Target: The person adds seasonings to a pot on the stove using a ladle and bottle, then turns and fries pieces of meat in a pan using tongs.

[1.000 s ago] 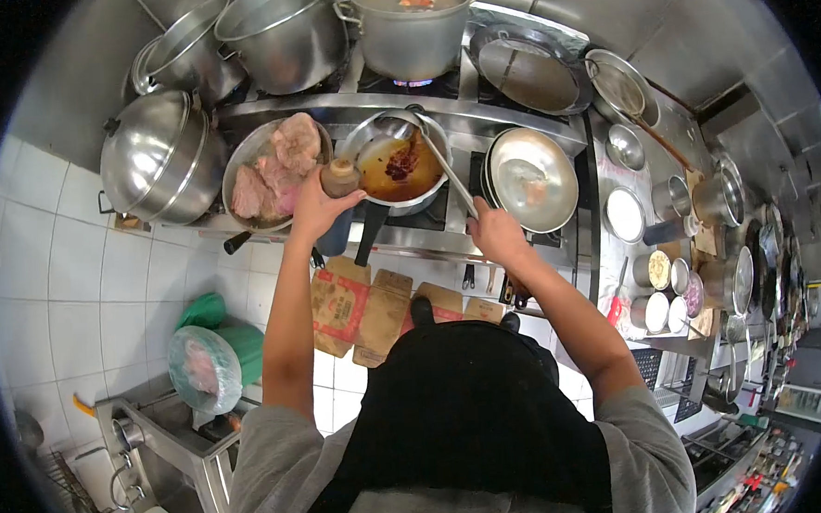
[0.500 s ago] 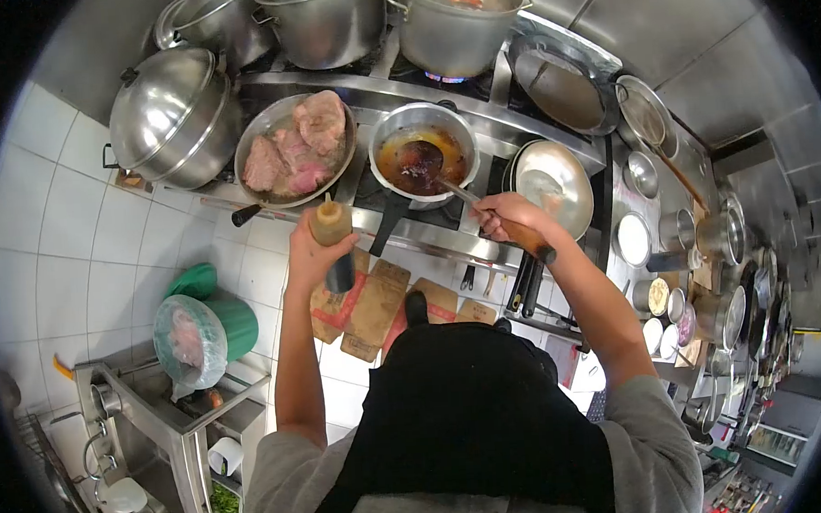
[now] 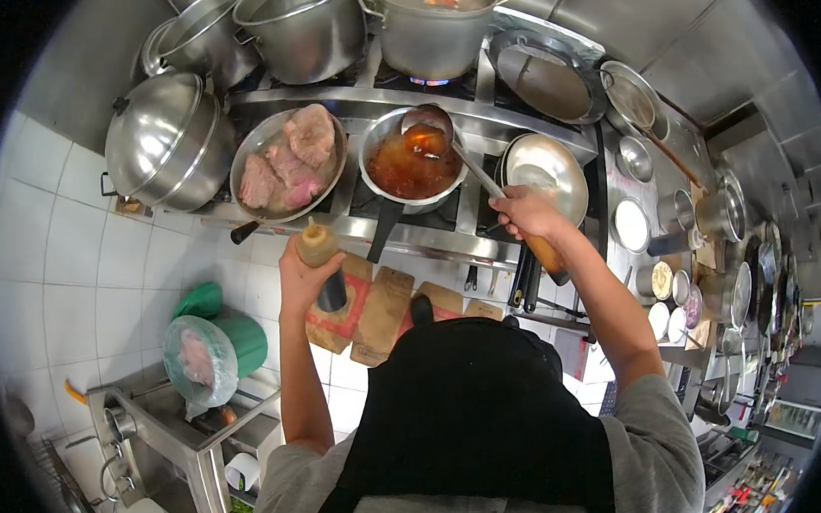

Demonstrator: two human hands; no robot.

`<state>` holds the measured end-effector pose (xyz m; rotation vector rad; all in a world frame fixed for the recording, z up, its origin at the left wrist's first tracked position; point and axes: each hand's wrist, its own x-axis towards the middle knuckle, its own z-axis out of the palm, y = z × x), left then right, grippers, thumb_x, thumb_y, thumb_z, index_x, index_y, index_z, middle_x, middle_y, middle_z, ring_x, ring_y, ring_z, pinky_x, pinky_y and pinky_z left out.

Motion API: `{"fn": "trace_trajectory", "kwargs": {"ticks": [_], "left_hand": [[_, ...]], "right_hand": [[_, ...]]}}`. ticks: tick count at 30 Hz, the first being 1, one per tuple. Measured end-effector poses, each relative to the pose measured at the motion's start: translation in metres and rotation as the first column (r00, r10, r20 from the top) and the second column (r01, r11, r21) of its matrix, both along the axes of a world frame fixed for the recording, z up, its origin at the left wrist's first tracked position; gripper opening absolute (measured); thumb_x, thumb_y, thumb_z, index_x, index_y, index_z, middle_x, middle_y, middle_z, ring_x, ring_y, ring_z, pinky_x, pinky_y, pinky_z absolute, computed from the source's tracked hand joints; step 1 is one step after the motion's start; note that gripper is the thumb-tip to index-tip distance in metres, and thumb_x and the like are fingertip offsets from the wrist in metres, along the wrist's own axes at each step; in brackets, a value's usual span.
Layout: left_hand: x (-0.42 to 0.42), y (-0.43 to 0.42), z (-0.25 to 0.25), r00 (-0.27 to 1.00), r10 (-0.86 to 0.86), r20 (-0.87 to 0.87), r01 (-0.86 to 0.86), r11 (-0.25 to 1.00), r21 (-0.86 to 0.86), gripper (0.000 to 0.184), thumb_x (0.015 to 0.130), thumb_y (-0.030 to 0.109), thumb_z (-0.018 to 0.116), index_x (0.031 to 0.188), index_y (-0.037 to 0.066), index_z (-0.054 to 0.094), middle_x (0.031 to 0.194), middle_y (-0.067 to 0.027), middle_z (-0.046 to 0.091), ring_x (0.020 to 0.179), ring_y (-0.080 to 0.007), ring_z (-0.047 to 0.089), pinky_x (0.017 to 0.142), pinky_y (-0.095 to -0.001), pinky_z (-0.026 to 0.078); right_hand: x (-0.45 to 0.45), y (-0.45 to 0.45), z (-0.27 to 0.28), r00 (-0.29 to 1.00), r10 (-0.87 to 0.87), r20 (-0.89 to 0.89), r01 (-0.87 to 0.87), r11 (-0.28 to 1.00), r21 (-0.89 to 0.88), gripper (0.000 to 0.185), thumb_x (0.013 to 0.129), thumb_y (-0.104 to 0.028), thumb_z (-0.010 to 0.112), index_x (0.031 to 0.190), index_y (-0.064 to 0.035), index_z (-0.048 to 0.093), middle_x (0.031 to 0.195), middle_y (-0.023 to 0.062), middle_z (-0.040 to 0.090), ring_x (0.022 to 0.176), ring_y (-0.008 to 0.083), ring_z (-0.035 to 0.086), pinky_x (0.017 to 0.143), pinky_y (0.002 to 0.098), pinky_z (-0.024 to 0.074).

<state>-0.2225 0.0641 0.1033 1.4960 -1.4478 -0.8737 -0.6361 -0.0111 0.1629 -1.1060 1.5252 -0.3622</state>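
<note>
My right hand (image 3: 530,215) is closed around the handle of a ladle (image 3: 428,121), whose bowl is tilted over the far side of a saucepan (image 3: 369,173). Reddish-brown liquid (image 3: 406,175) fills the pan's bottom, and dark liquid shows in the ladle bowl. In my left hand (image 3: 302,279) is a squeeze bottle (image 3: 317,246), held upright with its nozzle up; its upper part is yellowish and its lower part dark. A frying pan (image 3: 237,187) with several large pieces of meat (image 3: 285,161) sits on the stove left of the saucepan.
Large pots (image 3: 302,44) line the back burners, one over a blue flame. A domed steamer (image 3: 158,140) stands at left. Stacked pans (image 3: 559,170) are right of the saucepan. A green bucket (image 3: 243,344) and a metal sink (image 3: 161,460) are at lower left.
The ladle bowl has risen from the liquid to the saucepan's far rim. My right hand has shifted slightly right, and my left hand with the bottle has moved slightly down and left.
</note>
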Motion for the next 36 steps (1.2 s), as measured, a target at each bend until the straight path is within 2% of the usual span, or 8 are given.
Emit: {"fn": "trace_trajectory", "kwargs": {"ticks": [4,13,17,20,21,24,25,36], "left_hand": [[-0.003,-0.002,0.004,1.000,-0.004,-0.027,0.004,1.000,-0.005,0.046,0.072,0.014,0.090,0.107,0.001,0.063,0.096,-0.0087,0.071,0.088,-0.0165,0.067,0.082,-0.0328,0.054],[-0.006,0.003,0.022,0.998,-0.009,0.056,0.012,0.999,-0.044,0.046,0.072,0.015,0.090,0.107,0.001,0.063,0.096,-0.0092,0.071,0.087,-0.0180,0.068,0.082,-0.0330,0.054],[-0.012,0.003,0.032,0.999,-0.009,0.043,0.011,0.999,-0.030,0.046,0.072,0.016,0.090,0.106,0.001,0.063,0.096,-0.0104,0.071,0.087,-0.0191,0.068,0.081,-0.0340,0.054],[-0.016,-0.003,0.034,0.990,-0.032,0.136,0.031,0.999,0.005,0.047,0.072,0.019,0.089,0.106,0.000,0.063,0.096,-0.0127,0.072,0.087,-0.0224,0.069,0.082,-0.0357,0.054],[-0.017,-0.008,0.034,0.982,-0.049,0.183,0.045,0.999,0.027,0.047,0.073,0.020,0.089,0.106,-0.001,0.063,0.096,-0.0135,0.072,0.087,-0.0237,0.070,0.082,-0.0363,0.054],[-0.020,-0.033,0.023,0.953,-0.192,0.235,0.176,0.980,0.088,0.054,0.070,0.032,0.089,0.105,-0.002,0.064,0.097,-0.0187,0.072,0.091,-0.0315,0.071,0.083,-0.0405,0.054],[-0.023,-0.044,0.022,0.915,-0.233,0.330,0.192,0.970,0.151,0.057,0.069,0.035,0.089,0.106,-0.002,0.065,0.098,-0.0201,0.072,0.092,-0.0334,0.071,0.083,-0.0416,0.054],[-0.082,-0.135,0.012,0.521,-0.497,0.695,0.159,0.856,0.492,0.074,0.057,0.048,0.090,0.103,-0.007,0.072,0.102,-0.0258,0.073,0.098,-0.0392,0.071,0.086,-0.0453,0.056]], "right_hand": [[0.002,0.013,0.019,0.984,0.068,-0.163,-0.090,0.987,-0.135,0.025,0.100,-0.025,0.060,0.103,0.0003,0.060,0.069,0.0031,0.057,0.054,0.0124,0.055,0.049,0.0315,0.0469],[-0.003,0.058,0.002,0.918,-0.033,-0.395,-0.244,0.738,-0.628,0.041,0.094,-0.018,0.064,0.129,0.0017,0.056,0.083,0.0321,0.065,0.081,0.0515,0.065,0.073,0.0548,0.0515],[0.000,0.076,-0.030,0.921,-0.106,-0.376,-0.208,0.681,-0.702,0.048,0.093,-0.015,0.065,0.137,0.0010,0.053,0.089,0.0334,0.066,0.090,0.0500,0.065,0.079,0.0544,0.0513],[0.001,0.079,-0.032,0.959,-0.014,-0.283,-0.171,0.766,-0.620,0.040,0.095,-0.013,0.064,0.131,0.0024,0.054,0.088,0.0296,0.065,0.077,0.0454,0.068,0.069,0.0484,0.0525],[0.004,0.077,-0.040,0.976,0.020,-0.215,-0.159,0.741,-0.652,0.033,0.097,-0.016,0.063,0.125,0.0009,0.056,0.076,0.0175,0.063,0.056,0.0309,0.062,0.057,0.0419,0.0499],[0.006,0.076,-0.045,0.947,-0.127,0.295,0.143,0.989,-0.032,0.019,0.098,-0.020,0.063,0.108,-0.0035,0.061,0.070,0.0083,0.060,0.057,0.0213,0.060,0.052,0.0354,0.0465],[0.013,0.078,-0.033,0.875,-0.234,0.424,0.206,0.972,0.112,0.018,0.100,-0.023,0.062,0.095,-0.0073,0.056,0.068,-0.0030,0.048,0.055,0.0063,0.046,0.047,0.0259,0.0363],[0.022,0.093,-0.029,0.871,-0.237,0.430,0.209,0.971,0.113,0.016,0.100,-0.019,0.061,0.098,-0.0036,0.058,0.069,-0.0010,0.051,0.052,0.0091,0.047,0.046,0.0275,0.0363]]}}
